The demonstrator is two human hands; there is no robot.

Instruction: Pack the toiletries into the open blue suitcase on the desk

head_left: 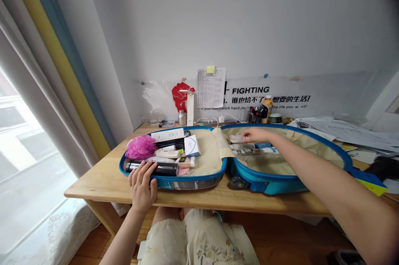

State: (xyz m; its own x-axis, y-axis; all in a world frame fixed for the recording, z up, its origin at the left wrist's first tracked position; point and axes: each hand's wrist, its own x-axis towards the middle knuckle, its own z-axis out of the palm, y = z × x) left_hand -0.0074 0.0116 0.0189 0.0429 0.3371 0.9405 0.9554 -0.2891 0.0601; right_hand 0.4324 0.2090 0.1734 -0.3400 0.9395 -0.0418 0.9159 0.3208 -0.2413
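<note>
An open blue suitcase point(199, 180) with cream lining lies spread across the table. My left hand point(143, 184) grips the front rim of its left half, fingers curled over the edge against a black cylinder point(166, 169). In the right half, my right hand point(257, 135) pinches a small translucent whitish case point(237, 138) near the hinge side. Clear bottles point(246, 151) and a blue item point(263, 145) lie just below it. The left half holds a purple bath puff point(141, 147), a white-and-blue box point(192, 146), a white tube point(166, 154) and cotton swabs point(186, 163).
Along the wall stand a white lamp point(190, 109), a silver bottle point(181, 117), a yellow-labelled bottle point(266, 109) and a green jar point(276, 118). Papers point(352, 128) spread at the right. The suitcase wheel point(238, 183) sits near the table's front edge point(199, 203).
</note>
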